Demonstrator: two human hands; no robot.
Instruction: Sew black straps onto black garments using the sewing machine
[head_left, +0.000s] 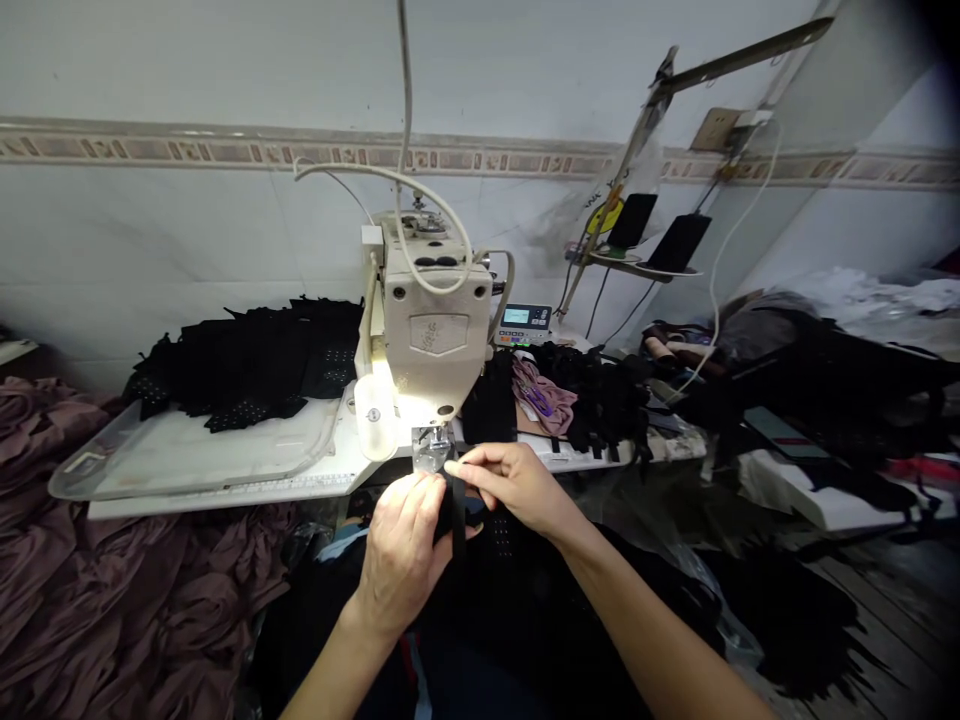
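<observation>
A lit sewing machine (435,335) faces me, and both hands are close together just in front of its presser foot (435,440). My left hand (401,550) is closed, its fingertips pinched at the near edge of the metal plate and its thumb behind a narrow black strip (458,515). With thumb and forefinger together, my right hand (517,485) pinches that strip near its upper end, beside the needle area. Black fabric with small light dots (501,538) hangs below the hands. What lies under my left fingertips is mostly hidden.
Black cut pieces (247,360) are piled on a clear plastic tray (202,455) at left. Mauve fabric (150,600) heaps below it. Right of the machine lie black straps (607,395), a control panel (525,322) and a thread stand with black cones (679,243).
</observation>
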